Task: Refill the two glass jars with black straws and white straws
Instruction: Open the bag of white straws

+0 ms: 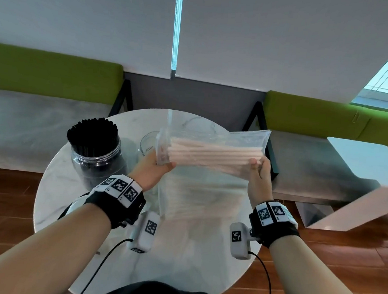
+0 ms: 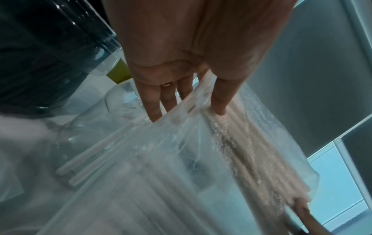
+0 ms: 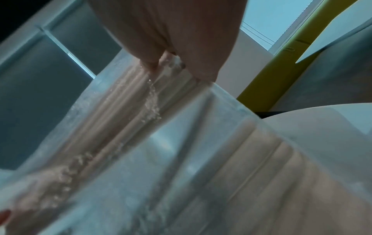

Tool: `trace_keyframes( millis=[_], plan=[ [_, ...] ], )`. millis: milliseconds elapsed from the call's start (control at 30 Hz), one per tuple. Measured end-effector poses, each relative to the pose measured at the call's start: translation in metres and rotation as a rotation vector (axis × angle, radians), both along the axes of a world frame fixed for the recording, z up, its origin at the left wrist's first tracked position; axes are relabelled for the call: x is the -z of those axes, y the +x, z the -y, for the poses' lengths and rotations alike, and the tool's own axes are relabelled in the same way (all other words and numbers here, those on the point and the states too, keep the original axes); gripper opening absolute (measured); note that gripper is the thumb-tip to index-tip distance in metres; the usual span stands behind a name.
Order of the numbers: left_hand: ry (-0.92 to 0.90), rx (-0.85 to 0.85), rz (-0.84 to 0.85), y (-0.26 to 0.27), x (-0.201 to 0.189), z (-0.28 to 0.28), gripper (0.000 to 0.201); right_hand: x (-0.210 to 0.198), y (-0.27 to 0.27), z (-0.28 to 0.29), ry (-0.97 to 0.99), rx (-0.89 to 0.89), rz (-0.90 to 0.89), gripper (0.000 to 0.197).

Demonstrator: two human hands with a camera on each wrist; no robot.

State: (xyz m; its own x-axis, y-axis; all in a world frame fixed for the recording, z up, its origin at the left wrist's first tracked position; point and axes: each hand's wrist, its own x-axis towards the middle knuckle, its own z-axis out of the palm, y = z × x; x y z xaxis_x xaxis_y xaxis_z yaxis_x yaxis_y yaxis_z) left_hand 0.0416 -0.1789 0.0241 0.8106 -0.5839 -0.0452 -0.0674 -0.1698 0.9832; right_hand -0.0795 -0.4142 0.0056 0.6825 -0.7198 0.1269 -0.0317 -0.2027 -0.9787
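I hold a clear plastic bag (image 1: pixel 241 141) of white straws (image 1: pixel 213 154) level above the round table. My left hand (image 1: pixel 157 167) grips its left end, thumb and fingers closed on the plastic (image 2: pixel 181 127). At the other end my right hand (image 1: pixel 259 173) pinches the straws (image 3: pixel 128 98) through the bag. A glass jar (image 1: pixel 95 160) packed with black straws (image 1: pixel 92 135) stands at the table's left. Behind the bag stands a second glass jar (image 1: pixel 148 143), mostly hidden. In the left wrist view it holds a few white straws (image 2: pixel 88 159).
The white marble table (image 1: pixel 71 184) is small and round; another clear bag with pale straws (image 1: pixel 198 200) lies on it under my hands. Green-backed benches (image 1: pixel 56 73) line the wall beyond. A second table (image 1: pixel 366 163) stands to the right.
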Motion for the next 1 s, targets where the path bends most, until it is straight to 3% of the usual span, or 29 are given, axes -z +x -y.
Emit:
trace_keyframes(
  millis=[200,300,367,500,633,733,867,1000],
  plan=[
    [-0.001,-0.083,-0.081,0.003,0.002,-0.004,0.022,0.001,0.000,0.006,-0.117,0.008,-0.039,0.023],
    [0.020,-0.068,-0.081,0.002,0.001,-0.004,0.014,0.002,0.004,0.005,-0.037,0.023,-0.032,0.045],
    [0.009,-0.061,-0.072,0.000,-0.001,-0.004,0.019,-0.001,0.007,0.004,-0.018,0.032,-0.081,0.057],
    [0.009,-0.059,-0.019,-0.001,-0.009,-0.005,0.013,-0.007,0.007,0.008,0.004,0.061,-0.049,0.033],
    [-0.041,-0.023,-0.012,-0.003,-0.012,0.001,0.023,-0.009,0.009,0.008,0.003,0.053,-0.058,0.038],
    [-0.049,-0.029,-0.048,-0.003,-0.012,0.002,0.023,-0.015,0.013,0.009,0.000,0.079,0.062,0.014],
    [-0.036,-0.042,-0.074,-0.002,-0.014,0.000,0.039,-0.020,0.016,0.010,-0.015,0.121,0.142,0.019],
    [0.044,-0.082,0.028,0.002,-0.014,-0.002,0.035,-0.017,0.018,0.019,-0.098,0.210,0.151,0.011]
  ],
)
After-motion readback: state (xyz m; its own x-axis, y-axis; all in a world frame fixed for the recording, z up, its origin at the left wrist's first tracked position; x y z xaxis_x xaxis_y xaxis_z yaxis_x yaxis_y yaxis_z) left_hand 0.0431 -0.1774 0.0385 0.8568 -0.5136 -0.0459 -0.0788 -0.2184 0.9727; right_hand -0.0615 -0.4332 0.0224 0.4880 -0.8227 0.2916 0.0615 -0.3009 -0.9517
